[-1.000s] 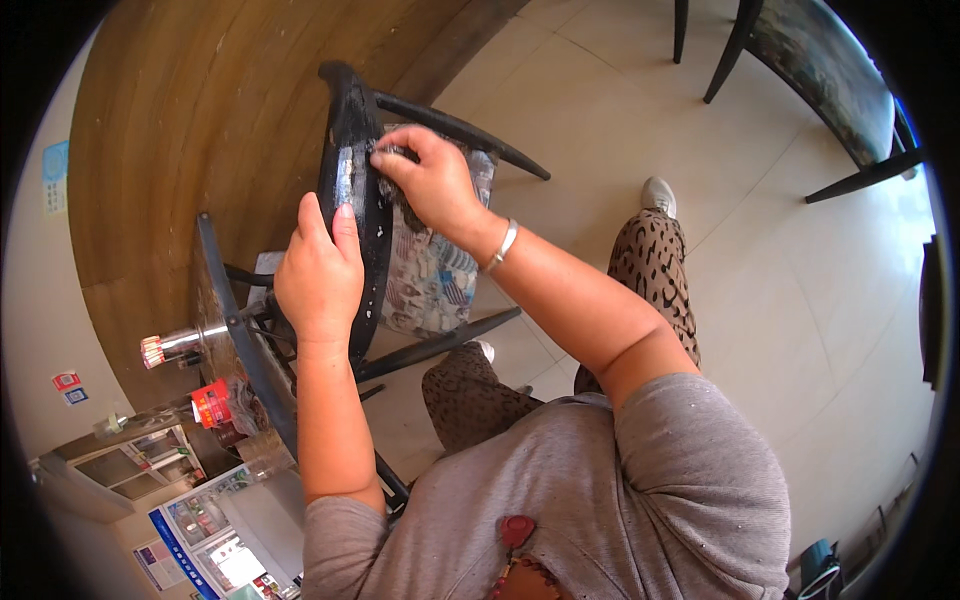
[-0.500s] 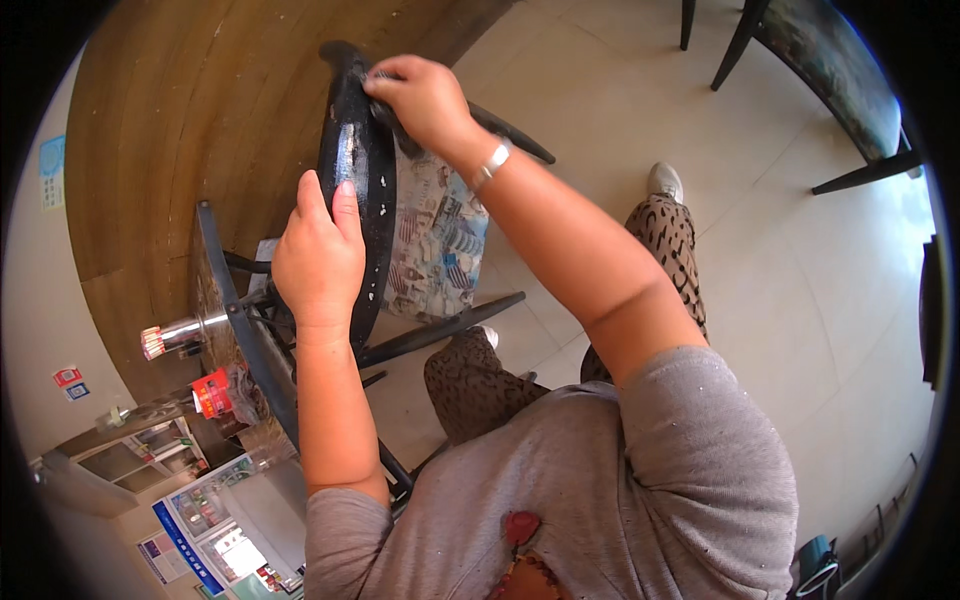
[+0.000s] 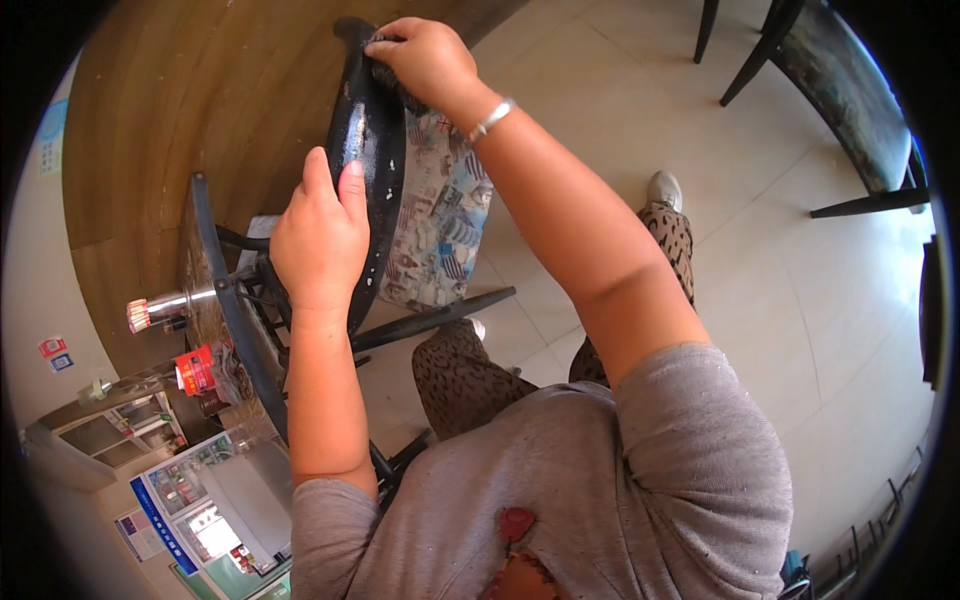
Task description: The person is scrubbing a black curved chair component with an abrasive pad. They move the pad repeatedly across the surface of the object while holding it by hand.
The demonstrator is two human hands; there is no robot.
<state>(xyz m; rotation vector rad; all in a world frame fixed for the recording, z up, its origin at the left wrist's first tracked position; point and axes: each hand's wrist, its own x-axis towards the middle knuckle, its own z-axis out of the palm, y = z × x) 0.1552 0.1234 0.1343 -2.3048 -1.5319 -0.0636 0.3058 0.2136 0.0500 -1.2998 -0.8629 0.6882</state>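
Observation:
A black chair (image 3: 365, 130) with worn, pale-chipped paint on its curved backrest stands in front of me, its seat (image 3: 435, 215) covered in printed fabric. My left hand (image 3: 322, 235) grips the near part of the backrest, the thumb lying on top and the other fingers partly hidden. At the far end of the backrest my right hand (image 3: 428, 62) is closed round a dark, wiry-looking scrubbing pad (image 3: 385, 72). The pad presses against the black surface, and much of it is hidden beneath the fingers.
Brown wood panelling (image 3: 200, 120) rises beyond the chair at left. A table (image 3: 222, 290) beside it bears a clear container of toothpicks (image 3: 150, 313) and a red box (image 3: 196, 370). Another dark chair (image 3: 845, 100) stands at the far right on the tiled floor (image 3: 600, 130).
My right hand has slid farther up to the far end of the backrest with the dark pad. My left hand keeps its grip. The whole view has shifted slightly.

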